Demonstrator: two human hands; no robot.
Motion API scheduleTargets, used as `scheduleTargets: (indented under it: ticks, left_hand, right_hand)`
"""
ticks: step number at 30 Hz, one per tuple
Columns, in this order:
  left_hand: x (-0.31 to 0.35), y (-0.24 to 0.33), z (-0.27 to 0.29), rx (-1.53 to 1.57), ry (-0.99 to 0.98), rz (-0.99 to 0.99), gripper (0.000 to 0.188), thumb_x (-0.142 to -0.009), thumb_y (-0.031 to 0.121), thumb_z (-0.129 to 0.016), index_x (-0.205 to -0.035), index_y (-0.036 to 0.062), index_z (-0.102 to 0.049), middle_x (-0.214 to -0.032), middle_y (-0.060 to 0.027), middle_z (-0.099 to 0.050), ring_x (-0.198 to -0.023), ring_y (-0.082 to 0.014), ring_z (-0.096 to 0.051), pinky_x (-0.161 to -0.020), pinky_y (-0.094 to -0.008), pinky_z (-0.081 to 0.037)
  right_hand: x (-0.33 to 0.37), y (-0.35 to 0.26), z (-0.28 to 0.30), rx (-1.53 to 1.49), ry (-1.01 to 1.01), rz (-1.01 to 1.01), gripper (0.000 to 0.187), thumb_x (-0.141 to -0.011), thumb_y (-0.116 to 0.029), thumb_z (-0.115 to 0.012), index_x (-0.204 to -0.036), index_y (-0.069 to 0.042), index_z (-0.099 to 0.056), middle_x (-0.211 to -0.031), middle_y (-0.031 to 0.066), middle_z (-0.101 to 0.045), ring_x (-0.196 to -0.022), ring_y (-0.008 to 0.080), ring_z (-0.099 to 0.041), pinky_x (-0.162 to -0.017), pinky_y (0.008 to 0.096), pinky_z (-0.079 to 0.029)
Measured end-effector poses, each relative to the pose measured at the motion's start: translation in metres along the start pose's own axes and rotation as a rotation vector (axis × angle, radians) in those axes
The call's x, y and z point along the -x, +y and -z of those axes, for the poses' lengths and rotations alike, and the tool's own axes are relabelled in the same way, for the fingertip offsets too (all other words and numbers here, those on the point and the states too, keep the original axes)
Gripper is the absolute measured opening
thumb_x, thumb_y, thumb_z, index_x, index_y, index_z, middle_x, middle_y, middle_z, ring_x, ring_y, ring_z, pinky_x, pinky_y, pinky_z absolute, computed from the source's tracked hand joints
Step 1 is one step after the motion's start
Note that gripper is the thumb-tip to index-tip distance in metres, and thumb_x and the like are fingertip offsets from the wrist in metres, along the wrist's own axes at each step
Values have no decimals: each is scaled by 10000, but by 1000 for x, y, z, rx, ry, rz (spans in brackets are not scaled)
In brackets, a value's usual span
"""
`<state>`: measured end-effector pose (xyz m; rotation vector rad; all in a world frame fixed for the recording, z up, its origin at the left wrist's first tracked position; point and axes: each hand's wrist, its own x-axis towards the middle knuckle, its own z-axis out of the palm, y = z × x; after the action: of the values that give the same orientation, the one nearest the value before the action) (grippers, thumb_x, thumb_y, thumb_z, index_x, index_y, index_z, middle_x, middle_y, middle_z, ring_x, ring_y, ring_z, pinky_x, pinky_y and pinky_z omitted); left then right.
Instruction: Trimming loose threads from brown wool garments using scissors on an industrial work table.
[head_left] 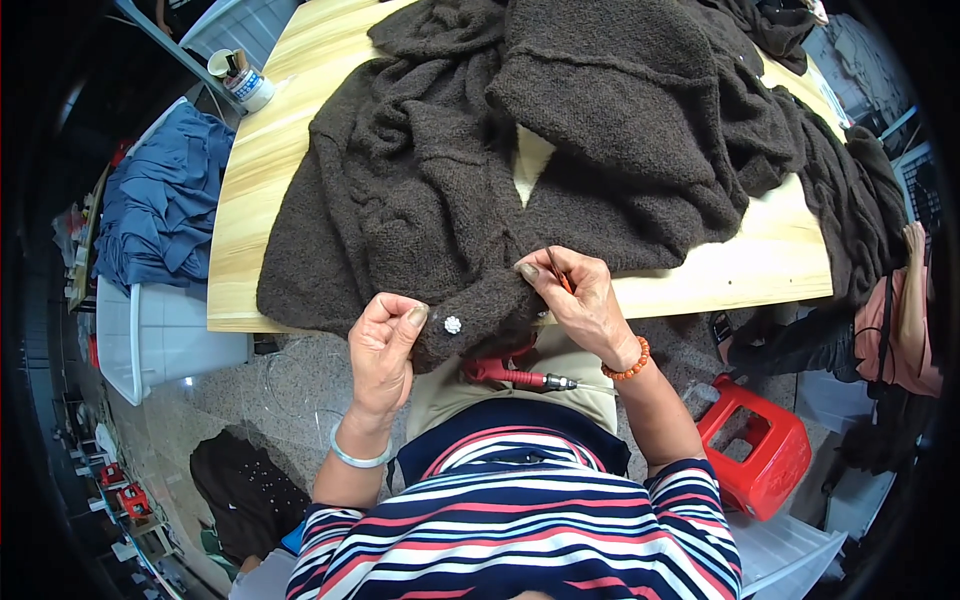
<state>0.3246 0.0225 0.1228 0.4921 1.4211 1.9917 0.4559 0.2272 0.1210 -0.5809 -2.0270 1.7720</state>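
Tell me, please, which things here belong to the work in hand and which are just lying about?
In use: dark brown knitted garment, small white flower-shaped button, left hand, right hand.
Lying about: red-handled tool, red plastic stool, blue cloth pile, white cup.

A large dark brown, coarse-knit woollen garment point(560, 140) lies rumpled across a pale wooden table, its near edge hanging over the front. A small white flower-shaped button point(453, 324) sits on that edge.

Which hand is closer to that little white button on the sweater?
Left. The left hand pinches the sweater edge right beside the white button, thumb nearly touching it. The right hand grips the knit farther along, to the button's right.
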Motion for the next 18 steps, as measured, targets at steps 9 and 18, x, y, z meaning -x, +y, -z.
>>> scheduleTargets:
  ticks: [9,18]
  left_hand:
    - [1,4,-2,-170,35,-113,70,-976,92,-575,-981,27,-549,-888,-126,-699,-783,-128,-667,-757,-246,-532]
    - [-3,12,-10,-421,36,-182,54,-985,60,-540,-990,9,-558,-923,-148,-689,-823,-133,-649,-778,-256,-527]
  right_hand:
    - [1,7,-1,-9,5,3,127,-946,-94,-610,-932,17,-668,-651,-88,-455,-616,7,-355,-533,199,-305]
    - [1,13,-3,-107,48,-3,107,-940,-69,-618,-931,21,-674,-654,-98,-448,-604,-7,-346,-514,189,-295]
